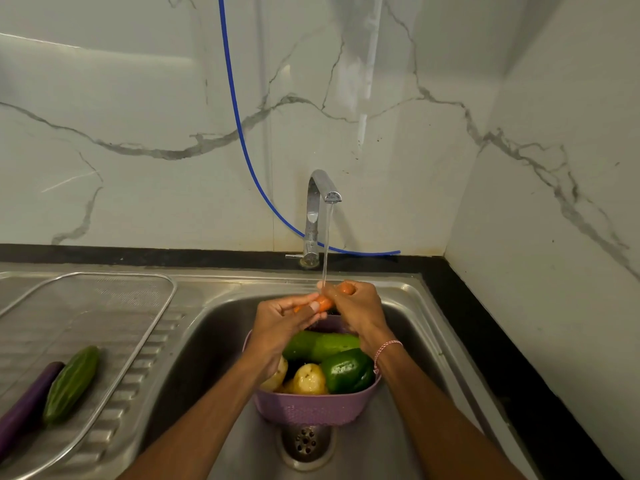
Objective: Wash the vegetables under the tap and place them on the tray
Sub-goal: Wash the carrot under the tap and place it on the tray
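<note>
Both my hands hold an orange carrot [323,303] under the water running from the steel tap [320,188]. My left hand [282,323] grips its left part and my right hand [356,304] curls round its right end. Below them a purple basket [311,407] sits in the sink [214,344] with a long green gourd [320,346], a green capsicum [348,370] and potatoes [308,379]. On the mesh tray [114,306] at the left lie a green cucumber [71,384] and a purple brinjal [24,407].
A blue hose [239,133] hangs down the marble wall and runs behind the tap. The sink drain [306,443] is just in front of the basket. A black counter edge [485,323] borders the sink on the right and back.
</note>
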`<state>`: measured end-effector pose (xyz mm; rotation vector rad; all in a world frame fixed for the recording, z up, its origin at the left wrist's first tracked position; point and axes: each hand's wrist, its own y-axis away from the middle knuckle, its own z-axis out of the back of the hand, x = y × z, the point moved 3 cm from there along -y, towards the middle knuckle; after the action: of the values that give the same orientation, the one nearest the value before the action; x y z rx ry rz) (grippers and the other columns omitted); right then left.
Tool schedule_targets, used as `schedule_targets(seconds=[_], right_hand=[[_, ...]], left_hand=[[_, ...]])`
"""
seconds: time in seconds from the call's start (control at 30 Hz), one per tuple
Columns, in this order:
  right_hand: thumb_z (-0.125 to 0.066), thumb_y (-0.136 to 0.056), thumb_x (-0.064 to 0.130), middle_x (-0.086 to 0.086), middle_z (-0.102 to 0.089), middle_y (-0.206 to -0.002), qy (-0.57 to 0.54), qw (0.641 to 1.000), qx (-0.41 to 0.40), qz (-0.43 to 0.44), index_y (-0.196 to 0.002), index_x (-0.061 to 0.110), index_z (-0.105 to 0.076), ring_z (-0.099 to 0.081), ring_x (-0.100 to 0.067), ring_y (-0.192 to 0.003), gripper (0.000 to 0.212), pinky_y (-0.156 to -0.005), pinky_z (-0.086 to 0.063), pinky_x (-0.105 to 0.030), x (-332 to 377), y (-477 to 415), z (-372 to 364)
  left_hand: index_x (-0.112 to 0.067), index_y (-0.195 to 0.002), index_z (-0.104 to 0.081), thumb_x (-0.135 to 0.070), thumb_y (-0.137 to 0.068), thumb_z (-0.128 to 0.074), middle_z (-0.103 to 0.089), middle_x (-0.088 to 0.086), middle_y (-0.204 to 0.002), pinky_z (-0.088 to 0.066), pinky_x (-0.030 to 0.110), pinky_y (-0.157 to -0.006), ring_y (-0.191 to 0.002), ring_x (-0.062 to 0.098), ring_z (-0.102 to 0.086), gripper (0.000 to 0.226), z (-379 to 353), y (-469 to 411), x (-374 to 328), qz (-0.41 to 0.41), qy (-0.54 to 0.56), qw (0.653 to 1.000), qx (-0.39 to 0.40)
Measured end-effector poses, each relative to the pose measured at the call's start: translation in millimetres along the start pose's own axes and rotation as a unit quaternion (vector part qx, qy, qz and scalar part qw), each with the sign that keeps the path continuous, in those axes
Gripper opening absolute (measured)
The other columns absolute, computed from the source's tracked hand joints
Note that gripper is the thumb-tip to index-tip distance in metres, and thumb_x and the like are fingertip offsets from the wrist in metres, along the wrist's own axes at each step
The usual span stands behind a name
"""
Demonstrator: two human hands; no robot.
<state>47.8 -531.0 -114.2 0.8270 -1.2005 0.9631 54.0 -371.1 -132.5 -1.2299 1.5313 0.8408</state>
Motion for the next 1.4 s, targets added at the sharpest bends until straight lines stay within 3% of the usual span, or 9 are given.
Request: schedule_targets(seconds=[0.17, 0.33, 0.53, 0.67, 0.83, 1.03, 1.2, 1.3, 1.4], right_hand=[[-0.087, -0.084, 0.018, -0.015, -0.075, -0.102, -0.077, 0.988, 0.124, -0.041, -0.114, 0.008, -0.068, -0.074, -0.019, -0.077, 0.037, -0.068, -0.061, -0.027, -2.6, 3.7, -7.9], [-0.087, -0.082, 0.006, -0.011, -0.071, -0.115, -0.041, 0.994, 0.105, 0.006, -0.115, 0.021, -0.064, -0.075, -0.025, -0.095, 0.043, -0.07, -0.063, -0.028, -2.1, 4.3, -7.5], [-0.073, -0.096, 0.02, -0.009, -0.076, -0.09, 0.039, 0.996, 0.042, 0.073, -0.099, 0.018, -0.069, -0.074, -0.021, -0.067, 0.006, -0.062, -0.062, -0.031, -1.7, 0.5, -5.8], [-0.069, -0.099, 0.031, -0.007, -0.075, -0.072, 0.063, 0.996, -0.017, 0.067, -0.088, 0.017, -0.072, -0.068, -0.014, -0.055, 0.018, -0.066, -0.065, -0.036, -2.1, -2.7, 2.5], [-0.078, -0.093, 0.031, -0.01, -0.076, -0.076, -0.016, 0.999, 0.031, -0.009, -0.098, 0.01, -0.071, -0.067, -0.013, -0.054, 0.023, -0.058, -0.062, -0.028, -1.4, 0.1, 3.7], [-0.079, -0.091, 0.008, -0.014, -0.08, -0.106, -0.103, 0.971, 0.198, -0.089, -0.118, 0.006, -0.077, -0.077, -0.018, -0.08, 0.028, -0.074, -0.063, -0.026, -9.1, 1.8, 8.9], [-0.073, -0.096, 0.015, -0.003, -0.078, -0.111, 0.157, 0.957, 0.241, 0.037, -0.128, 0.024, -0.072, -0.071, -0.012, -0.093, 0.033, -0.085, -0.059, -0.028, -12.5, 0.3, -3.6], [-0.07, -0.098, 0.038, 0.001, -0.076, -0.109, 0.238, 0.946, 0.197, 0.102, -0.119, 0.024, -0.073, -0.07, -0.013, -0.1, 0.025, -0.097, -0.056, -0.036, -9.6, -0.4, -11.4], [-0.063, -0.098, 0.055, 0.002, -0.075, -0.083, 0.272, 0.944, 0.135, 0.13, -0.088, 0.021, -0.075, -0.07, -0.015, -0.08, 0.037, -0.085, -0.058, -0.04, -5.3, -0.5, -10.1]], left_hand=[[-0.019, -0.113, -0.077, -0.008, -0.086, -0.08, -0.081, 0.001, -0.099, -0.062, 0.029, -0.084, -0.092, 0.014, -0.078, 0.029, 10.4, -4.1, 2.7, -0.069, -0.191, 0.979, -0.002], [-0.02, -0.105, -0.069, -0.024, -0.102, -0.061, -0.069, -0.012, -0.082, -0.047, 0.009, -0.066, -0.075, 0.0, -0.065, 0.01, 2.8, -3.8, 7.2, -0.134, -0.426, 0.895, 0.024], [-0.016, -0.105, -0.062, -0.039, -0.108, -0.043, -0.073, 0.003, -0.095, -0.054, 0.043, -0.082, -0.086, 0.017, -0.067, 0.03, 7.2, -9.2, 19.2, -0.089, -0.535, 0.837, 0.067], [-0.025, -0.081, -0.065, -0.066, -0.099, -0.037, -0.069, -0.001, -0.076, -0.053, 0.042, -0.072, -0.072, 0.016, -0.065, 0.053, 7.4, -7.9, 16.0, -0.087, -0.548, 0.829, 0.07], [-0.016, -0.065, -0.066, -0.066, -0.096, -0.05, -0.063, 0.002, -0.055, -0.052, 0.044, -0.061, -0.054, 0.016, -0.06, 0.062, 13.9, -8.6, 11.2, -0.104, -0.509, 0.854, -0.013], [-0.028, -0.096, -0.081, -0.035, -0.089, -0.078, -0.079, -0.011, -0.079, -0.06, 0.026, -0.076, -0.073, -0.001, -0.073, 0.01, 21.9, -10.6, 7.0, -0.103, -0.379, 0.918, -0.06], [-0.028, -0.122, -0.075, -0.017, -0.1, -0.064, -0.077, -0.01, -0.111, -0.057, 0.032, -0.098, -0.104, 0.003, -0.071, 0.027, 20.5, -15.7, 15.2, -0.088, -0.304, 0.949, -0.017], [-0.023, -0.123, -0.071, -0.018, -0.109, -0.046, -0.075, 0.0, -0.116, -0.06, 0.037, -0.096, -0.109, 0.017, -0.072, 0.029, 18.8, -12.8, 17.4, -0.063, -0.223, 0.973, -0.019], [-0.016, -0.125, -0.065, -0.026, -0.111, -0.037, -0.075, 0.009, -0.115, -0.063, 0.031, -0.082, -0.099, 0.025, -0.076, 0.033, 9.3, -8.5, 12.6, -0.039, -0.164, 0.986, -0.015]])
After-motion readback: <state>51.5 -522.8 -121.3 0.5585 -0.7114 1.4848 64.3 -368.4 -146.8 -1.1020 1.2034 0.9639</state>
